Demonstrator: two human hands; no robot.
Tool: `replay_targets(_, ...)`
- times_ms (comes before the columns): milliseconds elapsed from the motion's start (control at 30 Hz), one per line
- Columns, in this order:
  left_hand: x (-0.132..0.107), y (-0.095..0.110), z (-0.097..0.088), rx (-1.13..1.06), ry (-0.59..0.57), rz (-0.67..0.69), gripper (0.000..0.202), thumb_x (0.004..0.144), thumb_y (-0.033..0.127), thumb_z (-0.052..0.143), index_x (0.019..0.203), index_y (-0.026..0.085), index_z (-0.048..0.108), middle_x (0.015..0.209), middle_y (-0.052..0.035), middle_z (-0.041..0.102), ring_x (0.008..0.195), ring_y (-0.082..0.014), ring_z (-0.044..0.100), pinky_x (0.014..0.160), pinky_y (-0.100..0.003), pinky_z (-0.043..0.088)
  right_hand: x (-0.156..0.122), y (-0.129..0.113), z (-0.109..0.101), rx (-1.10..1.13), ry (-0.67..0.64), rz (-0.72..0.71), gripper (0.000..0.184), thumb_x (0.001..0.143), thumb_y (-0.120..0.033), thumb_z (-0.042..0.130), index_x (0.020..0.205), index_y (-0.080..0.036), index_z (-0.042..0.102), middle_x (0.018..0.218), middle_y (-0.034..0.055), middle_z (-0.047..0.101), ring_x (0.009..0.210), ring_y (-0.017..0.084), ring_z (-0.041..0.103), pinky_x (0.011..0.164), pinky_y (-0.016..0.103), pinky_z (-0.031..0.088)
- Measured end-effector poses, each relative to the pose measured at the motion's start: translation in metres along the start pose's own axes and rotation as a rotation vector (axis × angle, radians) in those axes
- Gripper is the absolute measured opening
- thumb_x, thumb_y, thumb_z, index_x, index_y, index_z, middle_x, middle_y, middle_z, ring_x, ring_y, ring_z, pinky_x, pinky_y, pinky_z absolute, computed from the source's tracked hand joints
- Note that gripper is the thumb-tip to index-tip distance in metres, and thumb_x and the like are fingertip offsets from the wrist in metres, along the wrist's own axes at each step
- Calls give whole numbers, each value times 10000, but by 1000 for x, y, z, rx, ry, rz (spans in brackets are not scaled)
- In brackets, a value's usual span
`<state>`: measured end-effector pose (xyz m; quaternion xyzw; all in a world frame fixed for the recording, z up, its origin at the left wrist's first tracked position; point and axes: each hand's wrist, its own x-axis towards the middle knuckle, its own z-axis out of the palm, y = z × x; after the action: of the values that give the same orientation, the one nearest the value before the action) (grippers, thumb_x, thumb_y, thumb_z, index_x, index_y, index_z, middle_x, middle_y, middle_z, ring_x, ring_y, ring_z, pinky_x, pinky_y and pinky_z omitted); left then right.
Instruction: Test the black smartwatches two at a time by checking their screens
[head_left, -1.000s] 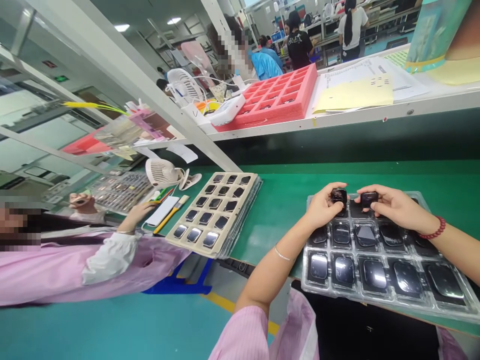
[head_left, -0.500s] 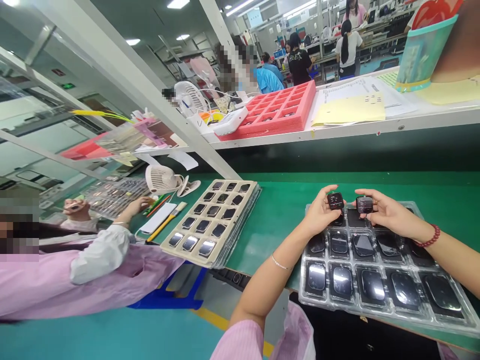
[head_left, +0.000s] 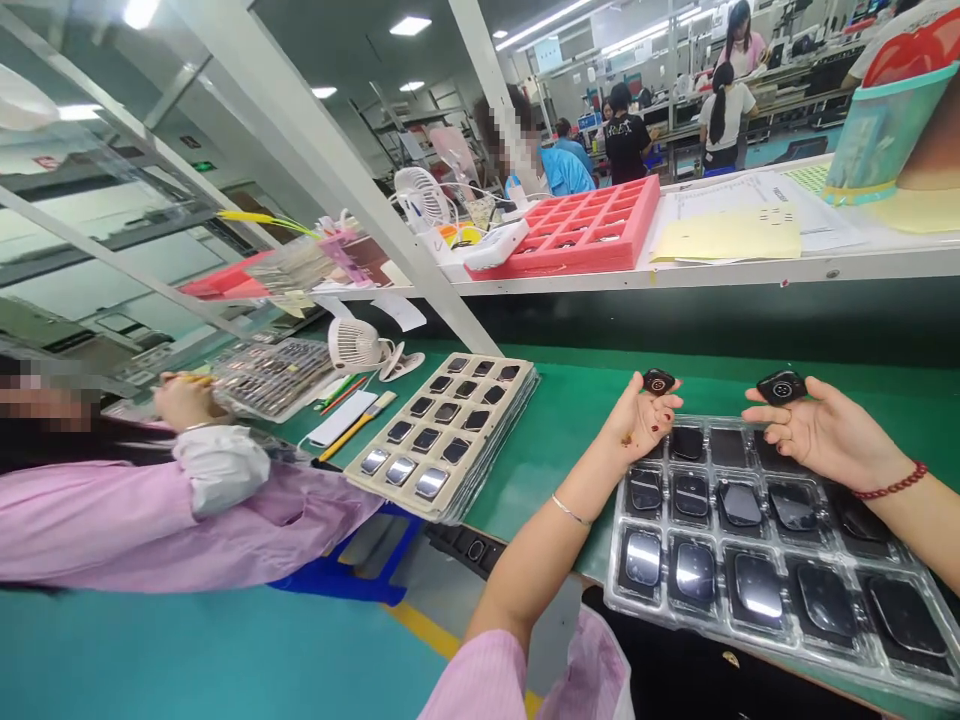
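Green workbench [head_left: 555, 400], above its blister tray [head_left: 611, 590]: open left hand [head_left: 637, 422] and right hand [head_left: 821, 432] each cradle, ungripped, a black module [head_left: 658, 382] [head_left: 781, 387], likely light, fragile, best edge-held.

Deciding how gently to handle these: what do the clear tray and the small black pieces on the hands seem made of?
The clear tray looks like thin moulded plastic, glossy, with pressed pockets and glare. The black piece on the left hand and the black piece on the right hand look like smooth dark plastic, though too small to be sure.
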<state>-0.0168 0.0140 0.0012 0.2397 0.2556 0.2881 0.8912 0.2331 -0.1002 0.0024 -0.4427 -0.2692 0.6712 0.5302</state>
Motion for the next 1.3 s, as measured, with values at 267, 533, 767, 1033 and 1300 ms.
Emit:
replay_targets(267, -5, -25, 4, 571, -125, 231, 777, 639, 232, 872, 1330, 185, 520, 1122, -112, 718, 807, -154, 707, 646, -220, 464, -3, 13, 9, -302, 25, -207, 550, 736, -297, 860, 1236, -293, 629, 1183, 64, 740, 867, 201, 747, 700, 289, 633)
replay_targets(533, -10, -30, 9, 799, -94, 311, 447, 745, 219, 747, 1166, 164, 608, 950, -57, 710, 726, -122, 644, 811, -313, 527, -5, 16, 19, -626, 13, -309, 445, 825, -394, 774, 1218, -248, 625, 1130, 102, 743, 826, 246, 744, 695, 381, 633)
replay_targets(767, -10, -32, 9, 852, -90, 334, 458, 749, 215, 732, 1188, 172, 610, 954, -61, 704, 773, -140, 643, 785, -303, 526, -7, 17, 20, -667, 7, -318, 504, 829, -435, 761, 1280, -269, 607, 1192, 118, 736, 900, 291, 760, 707, 404, 640)
replay_targets(1033, -13, -31, 10, 896, -93, 338, 584, 749, 165, 721, 1311, 187, 565, 1098, -95, 699, 998, -211, 671, 867, -325, 522, -8, 18, 20, -646, 5, -302, 492, 803, -445, 797, 1228, -273, 620, 1196, 111, 723, 932, 296, 751, 748, 423, 639)
replay_targets(1300, -13, -31, 8, 881, -132, 330, 519, 830, 236, 664, 1338, 188, 567, 1097, -93, 712, 877, -181, 697, 834, -318, 531, -8, 18, 20, -698, 46, -337, 364, 809, -492, 771, 1075, -274, 651, 982, 71, 737, 718, 217, 699, 595, 344, 590)
